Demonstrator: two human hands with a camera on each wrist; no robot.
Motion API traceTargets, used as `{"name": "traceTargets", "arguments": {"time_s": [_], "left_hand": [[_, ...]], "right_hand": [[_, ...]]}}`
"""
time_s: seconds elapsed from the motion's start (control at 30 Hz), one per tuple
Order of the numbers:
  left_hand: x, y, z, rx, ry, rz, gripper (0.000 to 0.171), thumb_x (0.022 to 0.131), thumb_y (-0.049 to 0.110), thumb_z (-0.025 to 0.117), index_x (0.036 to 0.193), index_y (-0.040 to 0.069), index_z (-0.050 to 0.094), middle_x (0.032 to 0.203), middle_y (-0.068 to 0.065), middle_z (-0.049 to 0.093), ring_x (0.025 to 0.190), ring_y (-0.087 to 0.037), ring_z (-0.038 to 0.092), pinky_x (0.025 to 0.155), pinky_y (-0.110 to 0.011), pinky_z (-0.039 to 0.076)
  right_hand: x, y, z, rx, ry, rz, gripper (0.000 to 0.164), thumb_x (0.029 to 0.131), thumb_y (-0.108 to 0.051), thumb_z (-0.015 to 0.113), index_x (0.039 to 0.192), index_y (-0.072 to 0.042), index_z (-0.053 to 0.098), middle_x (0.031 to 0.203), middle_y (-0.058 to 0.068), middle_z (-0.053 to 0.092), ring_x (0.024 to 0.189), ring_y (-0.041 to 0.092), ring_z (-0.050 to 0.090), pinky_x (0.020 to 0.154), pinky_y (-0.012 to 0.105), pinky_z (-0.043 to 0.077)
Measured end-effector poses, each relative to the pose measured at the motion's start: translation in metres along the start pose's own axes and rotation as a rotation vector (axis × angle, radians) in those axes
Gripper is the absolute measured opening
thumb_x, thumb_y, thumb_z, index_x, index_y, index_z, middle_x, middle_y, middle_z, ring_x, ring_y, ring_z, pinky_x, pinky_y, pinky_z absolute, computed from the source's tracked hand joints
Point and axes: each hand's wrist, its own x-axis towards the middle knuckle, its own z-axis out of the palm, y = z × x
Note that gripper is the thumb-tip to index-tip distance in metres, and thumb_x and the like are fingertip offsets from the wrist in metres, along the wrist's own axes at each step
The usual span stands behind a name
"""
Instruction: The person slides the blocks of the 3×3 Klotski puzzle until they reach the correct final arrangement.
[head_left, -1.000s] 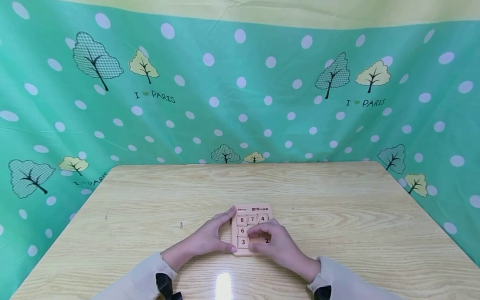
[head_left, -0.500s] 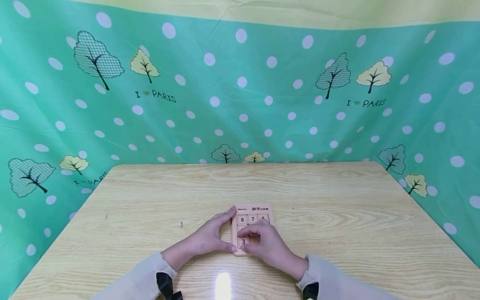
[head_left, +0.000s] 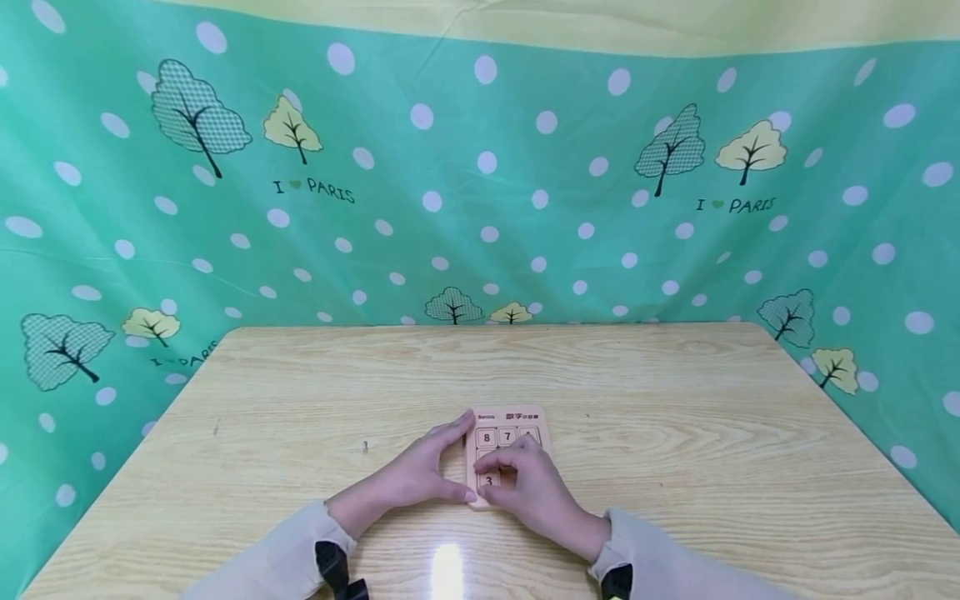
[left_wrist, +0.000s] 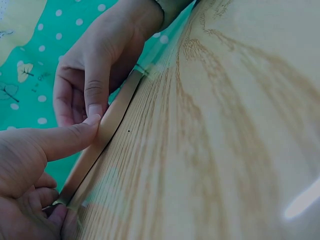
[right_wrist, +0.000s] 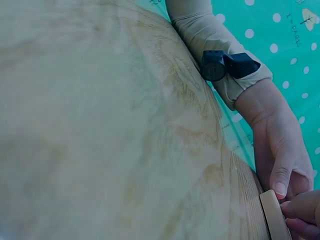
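Note:
A pink number slide puzzle (head_left: 507,420) lies flat on the wooden table, and its tiles 8 and 7 show in the top row. My left hand (head_left: 427,468) holds its left side, fingers at the upper corner and thumb by the lower one. Over the puzzle's lower half is my right hand (head_left: 531,492), thumb and index finger bent around the number 3 tile (head_left: 489,480) at lower left. That hand hides most of the other tiles. In the left wrist view both thumbs meet at the puzzle's near edge (left_wrist: 112,117).
The wooden table (head_left: 675,400) reaches back to a green dotted curtain (head_left: 360,242). A small dark mark (head_left: 365,447) shows on the tabletop left of the puzzle. A light reflection (head_left: 447,571) shines near the front. Both wrists carry black devices (head_left: 332,565).
My right hand has moved left across the puzzle, from the bottom middle to the number 3 tile, and now covers more of the left column. My left hand stays in place.

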Motion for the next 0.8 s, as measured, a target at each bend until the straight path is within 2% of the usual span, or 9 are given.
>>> {"name": "traceTargets", "arguments": {"time_s": [0.3,0.8], "left_hand": [[0.001,0.001,0.0,0.008,0.001,0.004,0.102,0.068,0.03,0.083,0.149,0.007,0.025,0.156,-0.007,0.02,0.142,-0.032,0.018,0.115,-0.051,0.014],[0.001,0.001,0.0,0.0,0.002,-0.006,0.103,0.067,0.028,0.084,0.149,0.006,0.025,0.156,-0.007,0.02,0.142,-0.031,0.017,0.115,-0.051,0.013]], "right_hand": [[-0.002,0.002,-0.005,-0.021,0.007,-0.018,0.024,0.07,-0.009,0.079,0.092,-0.018,0.074,0.082,-0.007,0.054,0.079,0.011,0.04,0.065,0.02,0.037],[-0.01,0.006,-0.019,-0.02,0.005,0.015,0.022,0.072,-0.01,0.078,0.093,-0.018,0.074,0.087,-0.005,0.055,0.084,0.012,0.046,0.072,0.023,0.041]]}}
